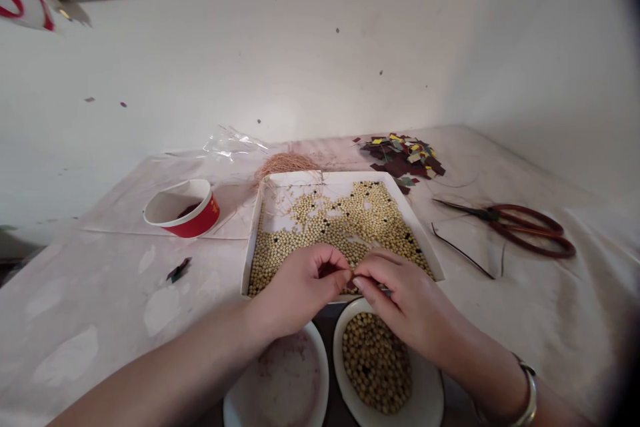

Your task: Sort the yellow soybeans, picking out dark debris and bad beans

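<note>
My left hand (310,283) and my right hand (400,290) meet fingertip to fingertip over the front edge of a white shallow tray (295,179). Both are closed in a pinch. Something tiny and dark reddish shows between the fingertips, too small to name. In the tray lie many small pale-yellow bead-like balls (320,227), a few of them black. Below my right hand stands a white oval bowl (430,393) of larger yellow-brown balls (375,363). Under my left forearm is a white bowl (285,387) with reddish stains, partly covered.
A red and white paper cup (193,223) stands left, beside small dark scraps (179,270). Behind the tray lie copper-coloured thin strands (285,163), clear plastic (233,143) and a pile of coloured scraps (405,155). Scissors (515,223) and a dark bent rod (463,252) rest right.
</note>
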